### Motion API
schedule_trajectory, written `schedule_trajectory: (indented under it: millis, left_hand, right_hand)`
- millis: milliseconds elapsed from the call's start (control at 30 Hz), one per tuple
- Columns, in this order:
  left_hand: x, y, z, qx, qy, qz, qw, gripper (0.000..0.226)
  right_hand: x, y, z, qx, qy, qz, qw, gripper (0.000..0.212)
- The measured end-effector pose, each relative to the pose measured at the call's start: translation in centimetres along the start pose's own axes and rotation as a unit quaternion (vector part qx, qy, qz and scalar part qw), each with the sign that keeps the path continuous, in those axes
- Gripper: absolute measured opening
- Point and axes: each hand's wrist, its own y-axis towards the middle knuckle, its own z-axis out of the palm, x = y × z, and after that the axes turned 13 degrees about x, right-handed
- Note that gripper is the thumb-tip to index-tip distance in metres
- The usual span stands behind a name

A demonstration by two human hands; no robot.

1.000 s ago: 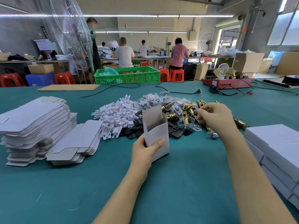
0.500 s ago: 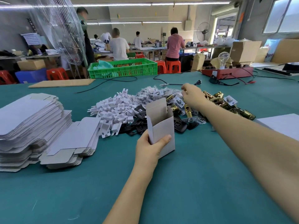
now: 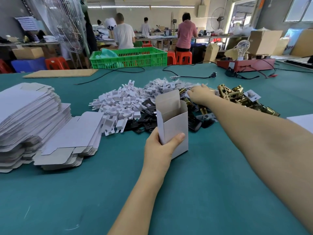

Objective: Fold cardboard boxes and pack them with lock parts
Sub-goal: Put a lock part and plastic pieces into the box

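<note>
My left hand point(image 3: 160, 148) grips a folded white cardboard box point(image 3: 172, 126) and holds it upright on the green table, top flap open. My right hand point(image 3: 200, 94) reaches across behind the box and rests on the pile of small clear bags point(image 3: 162, 85); its fingertips are hidden in the pile. Around it lie brass lock latches point(image 3: 237, 99), black plates point(image 3: 145, 116) and white plastic pieces point(image 3: 118, 106).
Tall stacks of flat box blanks point(image 3: 25, 116) and a lower stack point(image 3: 72, 138) fill the left. Packed white boxes point(image 3: 303, 119) show at the right edge. Behind are a black cable point(image 3: 186, 76), a green crate point(image 3: 128, 58), a red device point(image 3: 245, 64) and several people at benches.
My right hand left the brass latches and moved back and left to the bag pile, where it now rests. My left hand keeps the box upright in the same spot.
</note>
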Motion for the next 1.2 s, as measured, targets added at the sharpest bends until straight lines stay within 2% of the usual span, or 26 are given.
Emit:
schedule_trajectory:
  millis: [133,233,300,400,433,500,600,767,867,967,1067,1200]
  left_hand:
    - [0.0,0.0,0.0,-0.004,0.0,-0.001,1.0,0.024]
    - [-0.2,-0.1,0.1,-0.004,-0.006,-0.007,1.0,0.025]
    - [-0.4,-0.1,0.1,-0.001,-0.006,-0.012,1.0,0.025]
    - [-0.8,-0.3,0.3,-0.002,0.0,-0.021,1.0,0.026]
    - [-0.9,-0.4,0.3,-0.001,0.004,-0.023,1.0,0.026]
    - [-1.2,-0.6,0.4,0.006,0.012,-0.026,1.0,0.028]
    - [-1.6,-0.8,0.7,0.018,0.009,-0.029,0.999,0.032]
    - [-1.7,-1.0,1.3,0.065,0.045,-0.028,0.997,0.037]
    - [-1.8,-1.0,1.3,0.062,0.036,-0.03,0.997,0.037]
    - [-1.9,-1.2,1.4,0.067,0.037,-0.027,0.997,0.033]
    - [-1.9,-1.3,1.5,0.072,0.038,-0.023,0.996,0.03]
    - [-2.0,-1.3,1.5,0.077,0.031,-0.024,0.996,0.033]
  right_hand:
    - [0.1,-0.9,0.3,-0.086,0.073,-0.054,0.992,0.042]
    - [0.3,-3.7,-0.6,-0.153,0.196,-0.113,0.962,0.037]
    - [0.1,-6.7,-1.5,-0.156,0.321,-0.157,0.921,0.037]
    - [-0.4,-12.1,-3.1,-0.162,0.483,-0.198,0.838,0.018]
    - [-0.5,-13.9,-3.4,-0.156,0.512,-0.216,0.817,0.012]
    - [-0.4,-17.6,-3.7,-0.142,0.523,-0.261,0.799,0.014]
    - [-0.1,-21.4,-4.3,-0.124,0.507,-0.305,0.797,0.022]
    - [1.0,-24.7,-5.5,-0.186,0.282,-0.331,0.881,0.017]
    - [2.3,-25.5,-5.3,-0.199,0.154,-0.386,0.888,0.018]
    - [3.0,-25.2,-4.7,-0.215,0.07,-0.392,0.892,0.018]
    - [3.4,-24.6,-3.9,-0.234,0.032,-0.405,0.883,0.021]
    - [4.1,-23.9,-2.5,-0.196,0.044,-0.414,0.888,0.021]
